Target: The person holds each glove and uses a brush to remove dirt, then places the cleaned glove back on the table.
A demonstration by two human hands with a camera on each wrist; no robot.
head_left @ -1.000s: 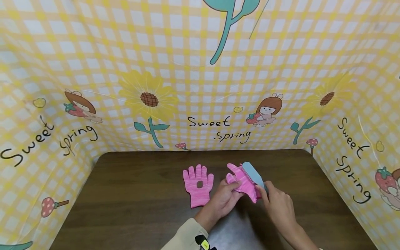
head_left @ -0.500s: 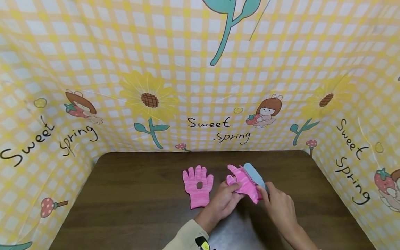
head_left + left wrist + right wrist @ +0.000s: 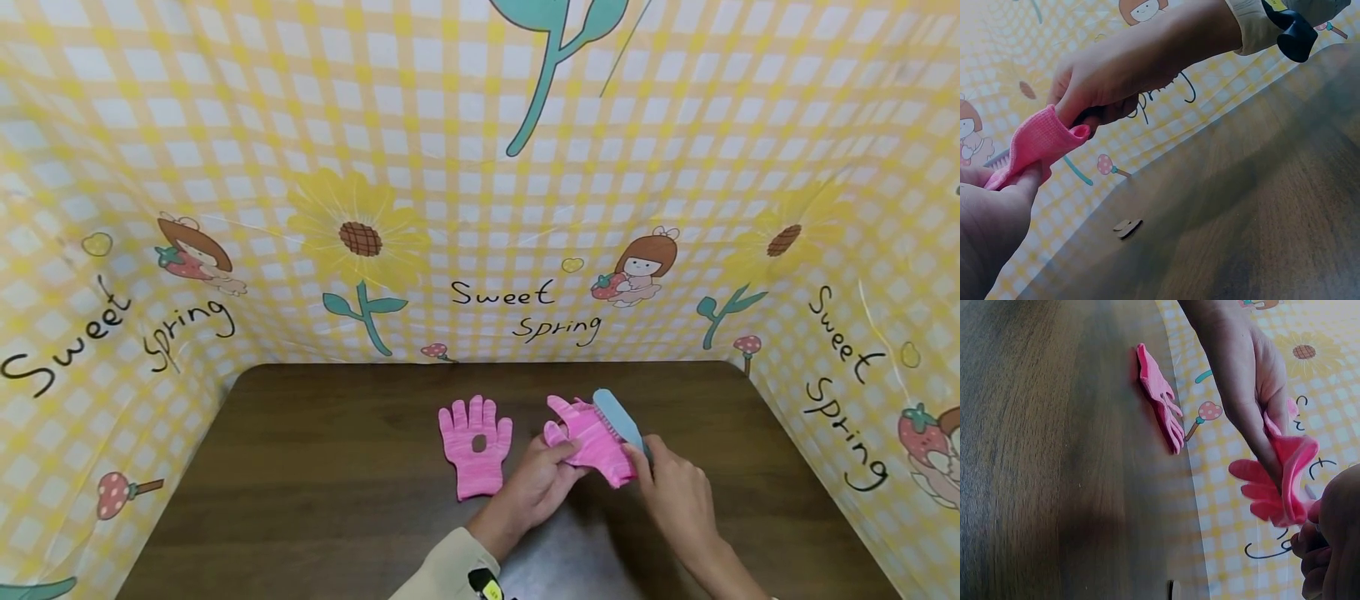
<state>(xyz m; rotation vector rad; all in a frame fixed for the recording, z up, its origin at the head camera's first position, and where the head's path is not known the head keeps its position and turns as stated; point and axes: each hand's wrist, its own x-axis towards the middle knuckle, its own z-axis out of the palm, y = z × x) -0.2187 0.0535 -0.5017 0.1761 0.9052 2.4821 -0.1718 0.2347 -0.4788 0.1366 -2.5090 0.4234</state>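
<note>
A pink knitted glove (image 3: 592, 437) is held up over the table in my left hand (image 3: 536, 483), thumb on top of the fabric and other fingers behind or inside it. My right hand (image 3: 678, 492) grips the handle of a light blue brush (image 3: 617, 414), whose bristles lie against the glove's right side. In the left wrist view, the right hand's thumb is at the glove's cuff (image 3: 1047, 137), and part of the brush is hidden behind the fabric. The right wrist view shows the cuff gaping, with the glove's fingers (image 3: 1257, 487) hanging beyond it.
A second pink glove (image 3: 477, 458) with a round brown spot lies flat on the dark wooden table (image 3: 322, 467), left of the hands. Small flat tan pieces (image 3: 1127, 229) lie on the table. Yellow checked cloth (image 3: 495, 208) encloses the back and sides.
The brush has slid slightly to the right along the glove, the right hand moving with it. The glove's cuff has shifted a little; the left hand stays in place.
</note>
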